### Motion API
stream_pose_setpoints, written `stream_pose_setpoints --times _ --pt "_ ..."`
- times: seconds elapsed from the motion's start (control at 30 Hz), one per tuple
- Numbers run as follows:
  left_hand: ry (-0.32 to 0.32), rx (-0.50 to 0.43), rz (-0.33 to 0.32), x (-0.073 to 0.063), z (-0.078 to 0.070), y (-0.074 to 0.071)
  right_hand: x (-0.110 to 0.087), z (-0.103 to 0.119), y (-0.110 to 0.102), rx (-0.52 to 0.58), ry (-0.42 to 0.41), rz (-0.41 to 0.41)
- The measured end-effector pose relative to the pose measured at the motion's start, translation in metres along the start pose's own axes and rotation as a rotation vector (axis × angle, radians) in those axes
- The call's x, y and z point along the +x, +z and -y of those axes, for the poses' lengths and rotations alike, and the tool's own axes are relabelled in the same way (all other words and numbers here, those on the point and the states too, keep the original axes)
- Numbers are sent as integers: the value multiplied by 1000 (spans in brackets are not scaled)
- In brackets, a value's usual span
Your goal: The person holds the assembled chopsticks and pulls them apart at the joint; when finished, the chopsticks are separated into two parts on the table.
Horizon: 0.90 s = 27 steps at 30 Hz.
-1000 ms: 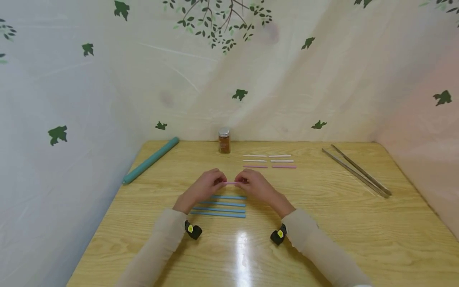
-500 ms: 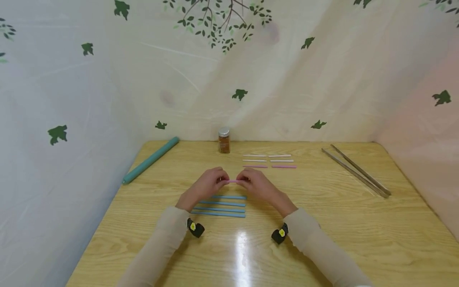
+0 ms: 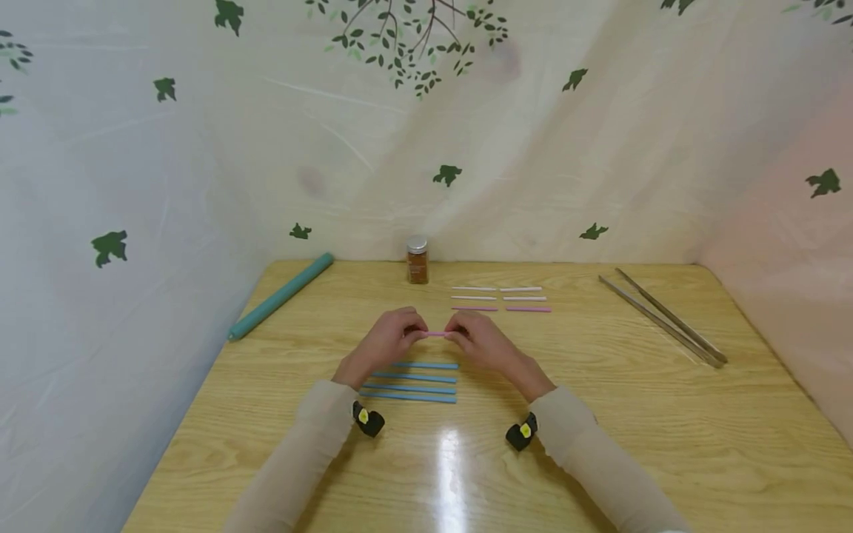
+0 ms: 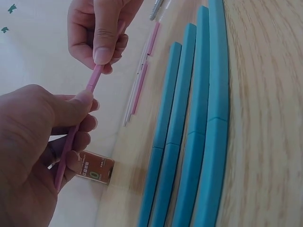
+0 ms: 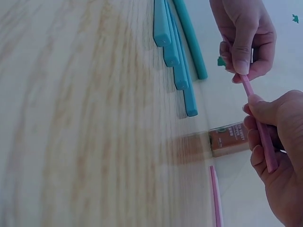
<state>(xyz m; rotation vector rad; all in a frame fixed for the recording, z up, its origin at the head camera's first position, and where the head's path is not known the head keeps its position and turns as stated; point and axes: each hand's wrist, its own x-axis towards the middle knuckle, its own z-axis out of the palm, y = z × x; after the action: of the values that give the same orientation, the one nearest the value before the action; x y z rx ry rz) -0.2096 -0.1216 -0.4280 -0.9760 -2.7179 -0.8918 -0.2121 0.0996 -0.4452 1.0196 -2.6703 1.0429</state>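
On the label of the jar (image 3: 417, 268), lines of small print can be made out but are too blurred to be read with certainty; a mark like a 0 is seen in the left wrist view. The pink stick (image 3: 436, 334) is held above the table (image 3: 600, 444), between the 4 blue sticks (image 3: 426, 389) and the jar. It is pinched by both the left hand (image 3: 393, 334) and the right hand (image 3: 483, 339), fingers curled, with a short middle length left exposed. Compared with 1.0 s ago, stick and hands have been shifted slightly forward and rightward; the blue sticks have been left in place.
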Motion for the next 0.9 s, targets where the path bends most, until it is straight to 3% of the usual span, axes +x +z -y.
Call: stream_pose_setpoints --times 0.3,0.67,0.9 --pt "38 -14 -49 0 -1 2 -4 0 -3 -8 -16 -13" --pt "24 -11 -80 1 -1 7 -5 -2 -10 17 7 14" --pt "-3 -16 -99 1 -5 6 -5 -3 -12 13 -18 -13"
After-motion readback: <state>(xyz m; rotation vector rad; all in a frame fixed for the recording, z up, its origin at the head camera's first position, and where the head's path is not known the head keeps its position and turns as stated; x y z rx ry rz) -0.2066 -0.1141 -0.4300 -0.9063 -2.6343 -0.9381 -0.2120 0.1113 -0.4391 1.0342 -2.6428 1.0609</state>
